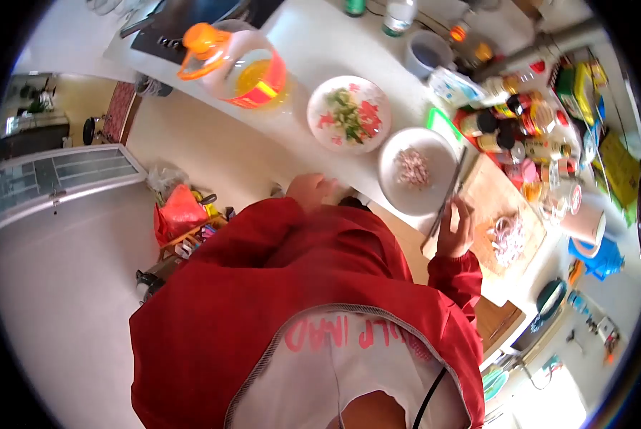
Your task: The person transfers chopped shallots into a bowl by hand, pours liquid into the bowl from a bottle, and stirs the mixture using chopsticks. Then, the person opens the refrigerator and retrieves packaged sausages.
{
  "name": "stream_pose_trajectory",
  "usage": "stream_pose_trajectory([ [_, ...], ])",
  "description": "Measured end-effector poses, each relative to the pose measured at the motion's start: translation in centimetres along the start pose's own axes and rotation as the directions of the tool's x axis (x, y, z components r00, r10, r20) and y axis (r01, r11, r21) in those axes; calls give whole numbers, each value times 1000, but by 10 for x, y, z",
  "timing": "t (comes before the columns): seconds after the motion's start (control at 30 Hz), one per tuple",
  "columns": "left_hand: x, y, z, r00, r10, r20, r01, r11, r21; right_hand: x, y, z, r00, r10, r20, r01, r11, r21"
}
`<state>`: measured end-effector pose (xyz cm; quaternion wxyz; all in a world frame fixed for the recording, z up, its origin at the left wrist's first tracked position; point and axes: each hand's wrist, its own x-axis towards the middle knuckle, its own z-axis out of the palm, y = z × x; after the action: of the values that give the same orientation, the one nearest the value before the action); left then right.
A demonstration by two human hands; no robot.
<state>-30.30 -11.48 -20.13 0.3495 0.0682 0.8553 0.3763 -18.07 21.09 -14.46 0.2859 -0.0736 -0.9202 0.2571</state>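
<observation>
My left hand (310,191) is at the counter's front edge, below the plate; its fingers are smeared by motion. At the left edge of the wooden cutting board (488,186), my right hand (455,227) has loosely curled fingers, apart, beside a long dark knife (453,179). Sliced onion (507,239) lies on the board. Left of the knife, a white bowl (395,175) holds chopped pinkish pieces (411,168). Cut green pieces (345,116) lie on a red-patterned white plate (332,86).
An orange-capped oil jug (277,75) stands left of the plate, near a dark stove (162,43). Bottles and jars (513,121) crowd the right back, with a grey container (429,51) behind the bowl. A red bag (181,213) is low at the left.
</observation>
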Motion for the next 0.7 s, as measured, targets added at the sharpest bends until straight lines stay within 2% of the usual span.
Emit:
stream_pose_trajectory([
  [0.03, -7, -6, -15, 997, -75, -10, 75, 997, 9, 4, -18, 12, 998, 64, 1, -64, 994, 84],
  [0.1, -12, -40, -26, 942, 195, -272, -189, 981, 45, 18, -77, 42, 977, 143, 158, -183, 942, 283],
  [0.17, -27, -58, -59, 910, 230, -344, -210, 973, 95, 31, -136, 86, 945, 47, 325, -173, 912, 371],
  [0.2, -35, -63, -77, 892, 248, -378, -218, 969, 121, 33, -157, 114, 893, -77, 444, -149, 880, 452],
  [0.27, -55, -77, -117, 943, 12, -333, -6, 1000, 19, 36, -218, 157, 801, -212, 560, -138, 844, 518],
  [0.33, -68, -132, -148, 823, 342, -453, -229, 930, 287, 26, -263, 201, 768, -349, 538, -54, 801, 596],
  [0.4, -87, -166, -193, 732, 433, -526, -249, 889, 385, 22, -308, 238, 720, -453, 526, -9, 751, 660],
  [0.43, -98, -183, -212, 734, 360, -576, -190, 923, 334, 20, -327, 255, 682, -449, 577, 0, 790, 614],
  [0.5, -116, -214, -250, 806, 18, -591, -70, 995, -65, 29, -375, 281, 635, -440, 635, -47, 798, 601],
  [0.53, -124, -229, -269, 806, -153, -572, 0, 966, -258, 32, -396, 293, 614, -433, 660, -73, 801, 594],
  [0.6, -143, -247, -312, 816, -388, -429, 159, 864, -478, 40, -429, 324, 600, -515, 612, -21, 755, 655],
  [0.67, -152, -285, -343, 780, -412, -470, 42, 785, -618, 47, -470, 346, 570, -564, 598, -30, 713, 701],
  [0.7, -166, -303, -368, 830, -196, -523, -189, 782, -594, 48, -484, 358, 523, -539, 660, -72, 743, 665],
])
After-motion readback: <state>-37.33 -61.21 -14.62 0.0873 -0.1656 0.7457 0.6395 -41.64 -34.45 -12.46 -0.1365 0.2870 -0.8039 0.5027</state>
